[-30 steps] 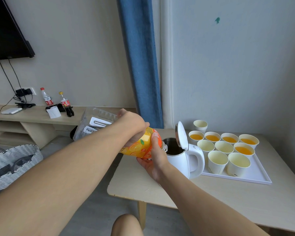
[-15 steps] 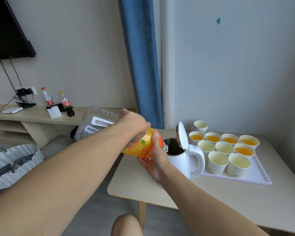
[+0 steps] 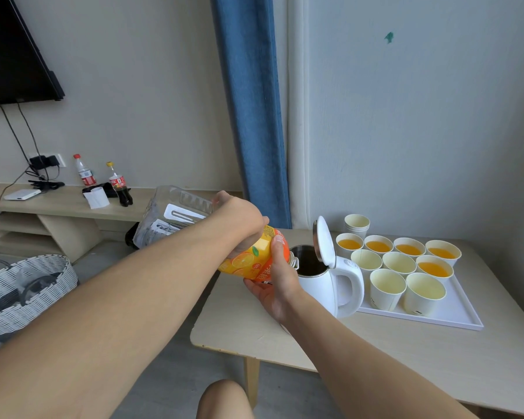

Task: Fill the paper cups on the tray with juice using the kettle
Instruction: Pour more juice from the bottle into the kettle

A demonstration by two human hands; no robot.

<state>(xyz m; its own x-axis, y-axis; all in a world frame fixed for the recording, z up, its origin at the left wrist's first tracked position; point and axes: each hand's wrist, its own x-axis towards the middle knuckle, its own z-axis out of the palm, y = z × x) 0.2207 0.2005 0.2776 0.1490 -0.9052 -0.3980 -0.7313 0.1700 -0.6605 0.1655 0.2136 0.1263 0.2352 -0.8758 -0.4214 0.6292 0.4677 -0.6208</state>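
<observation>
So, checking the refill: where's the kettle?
Head view, centre: the kettle stands lid-open on the table, just left of the tray, with the tilted juice bottle at its mouth.

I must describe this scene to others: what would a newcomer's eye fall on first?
At centre, a large clear plastic bottle with an orange label is tipped toward the open white electric kettle, left grip above it, right grip beneath. Right of the kettle, a white rectangular tray carries white paper cups: five hold orange juice, four are empty.
</observation>
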